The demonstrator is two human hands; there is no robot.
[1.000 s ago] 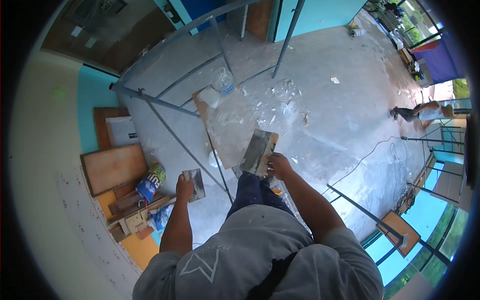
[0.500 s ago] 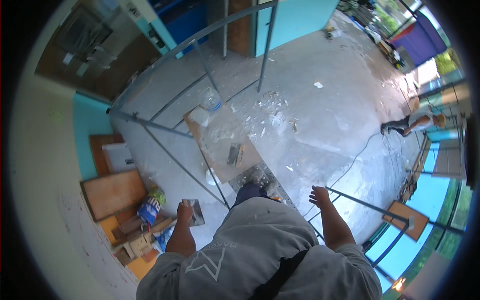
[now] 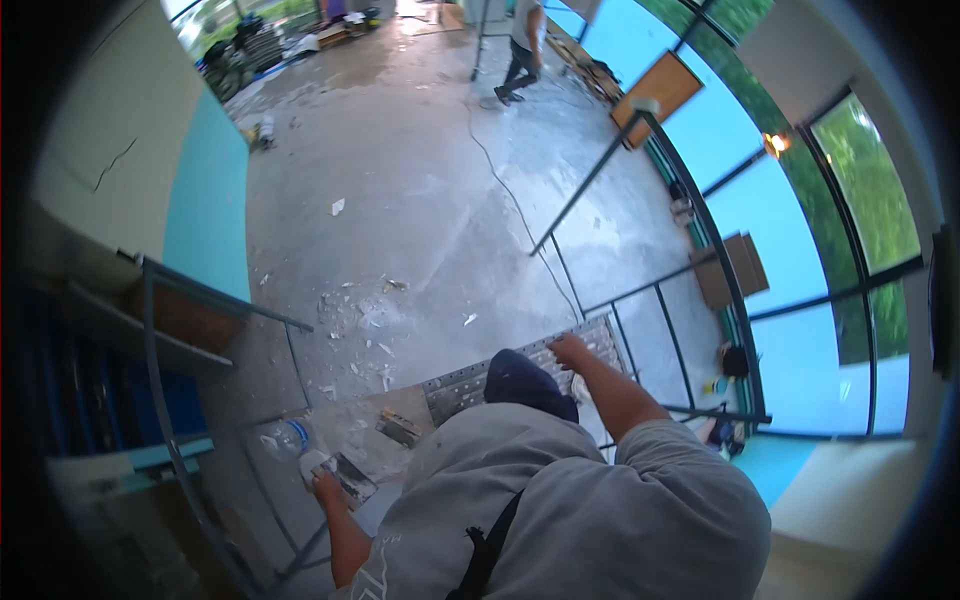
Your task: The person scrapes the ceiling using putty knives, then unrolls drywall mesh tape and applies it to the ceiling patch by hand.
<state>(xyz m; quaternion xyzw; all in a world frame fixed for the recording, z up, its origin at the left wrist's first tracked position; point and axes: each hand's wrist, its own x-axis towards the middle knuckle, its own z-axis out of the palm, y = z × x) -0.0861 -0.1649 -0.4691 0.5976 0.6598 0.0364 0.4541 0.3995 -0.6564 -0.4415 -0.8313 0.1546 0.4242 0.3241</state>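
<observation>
My left hand (image 3: 326, 490) is closed around a flat, dark-bladed trowel (image 3: 354, 482), held low over the left end of the scaffold platform. Beside it stand a clear plastic water bottle (image 3: 287, 438) and a white item (image 3: 314, 463) partly hidden by the hand. Another rectangular tool (image 3: 398, 428), dark with a lighter edge, lies on the dusty board (image 3: 350, 420). My right hand (image 3: 568, 351) is held out above the right part of the perforated metal plank (image 3: 455, 390), empty, its fingers loosely apart. My body covers much of the plank.
Grey scaffold rails rise at the left (image 3: 160, 350) and right (image 3: 715, 260). Scraps of debris (image 3: 350, 315) litter the floor ahead, where a cable (image 3: 497, 185) runs. Another person (image 3: 522, 50) stands at the far end. A brown carton (image 3: 730, 272) sits by the right wall.
My view and body have turned right. The trowel in my left hand is now beside the bottle and white item. My right hand has moved over the plank; the other person is upright, legs apart.
</observation>
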